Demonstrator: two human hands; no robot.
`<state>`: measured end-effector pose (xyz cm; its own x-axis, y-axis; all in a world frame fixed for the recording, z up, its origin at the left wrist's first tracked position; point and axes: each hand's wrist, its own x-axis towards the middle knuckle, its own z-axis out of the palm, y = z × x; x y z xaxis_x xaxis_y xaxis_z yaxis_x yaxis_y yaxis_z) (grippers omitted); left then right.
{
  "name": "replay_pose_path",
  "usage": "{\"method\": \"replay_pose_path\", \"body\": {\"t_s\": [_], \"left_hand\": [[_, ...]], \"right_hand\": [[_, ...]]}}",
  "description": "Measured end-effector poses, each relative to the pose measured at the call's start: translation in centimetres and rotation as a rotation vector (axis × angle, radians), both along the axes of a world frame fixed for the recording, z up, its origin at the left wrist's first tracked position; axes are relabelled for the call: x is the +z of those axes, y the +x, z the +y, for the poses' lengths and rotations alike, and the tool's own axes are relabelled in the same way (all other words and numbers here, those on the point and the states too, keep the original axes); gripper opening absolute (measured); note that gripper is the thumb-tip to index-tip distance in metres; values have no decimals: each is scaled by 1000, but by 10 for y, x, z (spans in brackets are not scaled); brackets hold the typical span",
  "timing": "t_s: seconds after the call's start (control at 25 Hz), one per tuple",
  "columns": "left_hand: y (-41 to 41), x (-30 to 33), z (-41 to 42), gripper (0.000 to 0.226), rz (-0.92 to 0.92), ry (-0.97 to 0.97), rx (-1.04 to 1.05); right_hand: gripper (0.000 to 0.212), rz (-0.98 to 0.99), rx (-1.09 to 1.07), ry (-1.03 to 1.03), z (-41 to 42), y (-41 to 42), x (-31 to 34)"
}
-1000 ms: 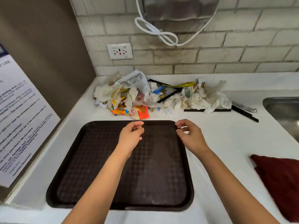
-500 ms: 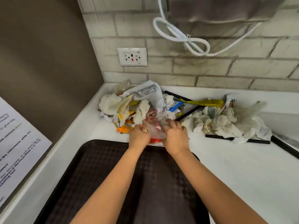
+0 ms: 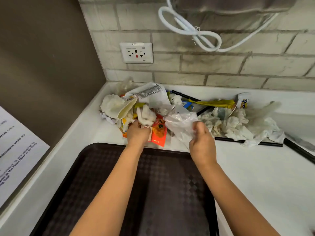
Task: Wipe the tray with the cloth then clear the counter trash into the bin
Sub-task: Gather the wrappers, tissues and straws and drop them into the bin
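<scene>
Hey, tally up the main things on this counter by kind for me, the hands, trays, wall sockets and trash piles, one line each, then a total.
Hands: 2, left hand and right hand
Tray: 1
Wall socket: 1
Trash pile: 1
Total: 5

You face a pale brick wall (image 3: 213,65) with a white double socket (image 3: 136,52), a looped white cable (image 3: 196,31) overhead, a brown side panel (image 3: 42,65) bearing a printed notice (image 3: 15,150), white counter (image 3: 264,176) below.
</scene>
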<state>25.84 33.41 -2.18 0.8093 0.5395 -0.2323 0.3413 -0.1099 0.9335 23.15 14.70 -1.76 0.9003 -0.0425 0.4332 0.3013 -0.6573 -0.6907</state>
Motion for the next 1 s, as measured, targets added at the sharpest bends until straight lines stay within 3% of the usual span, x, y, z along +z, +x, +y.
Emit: {"method": "replay_pose_path", "body": {"t_s": [0.24,0.32,0.36,0.48,0.52,0.68,0.76,0.92,1.0], "left_hand": [[-2,29,9,43,-45,-479,0],[0,43,11,33,-66,-467,-13],[3,50,12,28,-72,-413,-19],[10,76,15,22,-95,-240,-93],[12,85,14,22,-113,-199,-125],[22,120,3,18,-112,-102,-109],[23,131,-3,22,-90,-201,-123],[13,140,-10,22,-111,-522,-213],[9,139,-12,20,-137,-604,-236]], "right_hand": [[36,47,35,347,-7,-12,0],[55,164,4,364,-9,-12,-1],[52,203,-16,368,-12,-12,-2],[10,244,-141,394,-22,-12,-1],[9,260,-173,422,-26,-12,0],[51,331,-171,660,-34,-14,10],[56,288,-199,757,-39,-17,15],[39,207,-236,802,-51,-25,18],[40,221,-218,808,-53,-27,19]]}}
